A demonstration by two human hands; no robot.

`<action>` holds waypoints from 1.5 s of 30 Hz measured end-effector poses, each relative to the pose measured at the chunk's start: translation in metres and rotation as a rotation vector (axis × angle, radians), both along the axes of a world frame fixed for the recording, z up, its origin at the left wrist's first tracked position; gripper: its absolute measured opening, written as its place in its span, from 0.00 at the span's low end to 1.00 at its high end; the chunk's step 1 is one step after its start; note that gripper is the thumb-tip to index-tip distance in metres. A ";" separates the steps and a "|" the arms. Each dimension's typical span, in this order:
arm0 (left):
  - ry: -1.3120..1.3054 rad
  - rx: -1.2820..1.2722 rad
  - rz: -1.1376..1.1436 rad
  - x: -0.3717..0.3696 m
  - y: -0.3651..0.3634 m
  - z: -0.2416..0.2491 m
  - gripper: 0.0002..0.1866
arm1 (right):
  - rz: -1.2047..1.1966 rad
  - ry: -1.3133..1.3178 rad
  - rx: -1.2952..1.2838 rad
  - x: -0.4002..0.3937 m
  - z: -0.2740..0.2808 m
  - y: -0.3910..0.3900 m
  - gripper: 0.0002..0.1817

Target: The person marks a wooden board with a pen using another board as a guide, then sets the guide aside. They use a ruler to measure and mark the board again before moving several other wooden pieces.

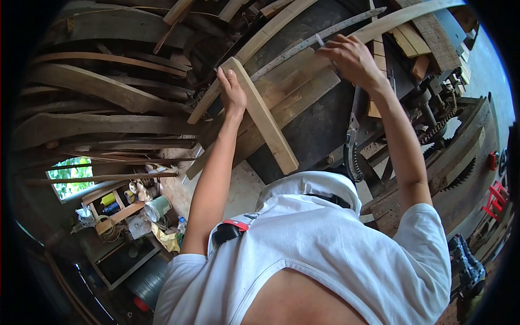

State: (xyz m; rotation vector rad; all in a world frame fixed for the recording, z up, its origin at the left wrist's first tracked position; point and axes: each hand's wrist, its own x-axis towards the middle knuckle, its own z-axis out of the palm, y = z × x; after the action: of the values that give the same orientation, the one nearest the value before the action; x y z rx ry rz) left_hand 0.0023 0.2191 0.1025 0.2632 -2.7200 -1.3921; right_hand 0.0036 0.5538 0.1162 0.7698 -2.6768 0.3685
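My left hand [233, 95] grips the upper end of a straight, squared wooden board [265, 116], with fingers and thumb against its side. The board slants down to the right, its near end close to my white shirt. My right hand [355, 60] is raised over the bench, fingers curled around a slim, pale pencil-like stick [320, 40]; its exact kind is hard to make out. Below and between my hands, several rough wooden planks [309, 103] lie on the dark bench top [319, 138]. A long curved wooden piece [403, 20] extends beyond my right hand.
Curved timber pieces [103, 124] are stacked at left. Toothed saw blades [460, 173] and a chain [441, 123] stand at right. A bucket [157, 208] and clutter sit at lower left. A red plastic chair [495, 197] is at far right.
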 end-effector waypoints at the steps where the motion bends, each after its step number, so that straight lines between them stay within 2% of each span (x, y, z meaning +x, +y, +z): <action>1: -0.001 -0.004 0.004 0.001 -0.005 -0.001 0.36 | -0.003 -0.027 0.004 0.006 0.000 -0.010 0.18; 3: 0.039 -0.015 -0.006 0.002 -0.009 0.001 0.36 | -0.015 -0.022 0.010 0.011 0.003 -0.024 0.17; 5: 0.033 -0.008 -0.002 0.005 -0.009 0.006 0.36 | -0.051 -0.226 0.083 0.013 0.012 -0.029 0.24; 6: 0.023 -0.001 -0.001 0.006 -0.008 0.009 0.35 | -0.051 -0.223 0.087 0.014 0.005 -0.029 0.24; 8: 0.053 0.009 0.018 0.008 -0.010 0.007 0.35 | -0.038 0.011 -0.091 0.017 -0.014 -0.026 0.25; 9: 0.079 0.013 0.036 0.009 -0.013 0.004 0.35 | -0.037 0.013 -0.086 0.021 -0.010 -0.027 0.25; 11: 0.097 0.001 0.056 0.009 -0.020 -0.003 0.35 | -0.081 0.070 -0.190 0.040 -0.004 -0.031 0.32; 13: 0.130 -0.021 0.046 0.014 -0.025 -0.004 0.35 | -0.089 0.094 -0.191 0.057 0.000 -0.038 0.32; 15: 0.114 -0.016 0.066 0.016 -0.026 -0.004 0.35 | -0.113 -0.228 -0.463 0.078 0.012 -0.049 0.27; 21: 0.077 0.000 0.092 0.013 -0.018 -0.003 0.36 | -0.025 -0.183 -0.735 0.117 0.018 -0.096 0.18; 23: 0.069 0.003 0.106 0.013 -0.019 -0.003 0.37 | -0.008 -0.279 -0.909 0.128 0.017 -0.112 0.18; 25: 0.015 -0.002 0.105 0.013 -0.017 0.000 0.37 | -0.020 -0.294 -0.916 0.132 0.017 -0.123 0.17; 27: -0.003 0.001 0.106 0.013 -0.016 0.003 0.37 | -0.039 -0.348 -1.028 0.136 0.016 -0.134 0.14; 33: -0.025 -0.028 0.099 0.013 -0.014 0.004 0.37 | -0.015 -0.437 -1.010 0.141 0.014 -0.150 0.12; 41: 0.025 -0.048 0.076 0.010 -0.017 -0.004 0.37 | 0.012 -0.356 -0.888 0.126 0.008 -0.162 0.11; 45: 0.031 -0.065 0.085 0.011 -0.017 -0.006 0.37 | 0.020 -0.326 -0.908 0.115 0.007 -0.165 0.10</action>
State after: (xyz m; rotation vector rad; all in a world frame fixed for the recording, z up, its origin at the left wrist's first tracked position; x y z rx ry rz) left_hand 0.0128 0.2021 0.0962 0.3461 -2.6895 -1.2729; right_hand 0.1183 0.3886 0.1233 0.4574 -2.3413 1.6656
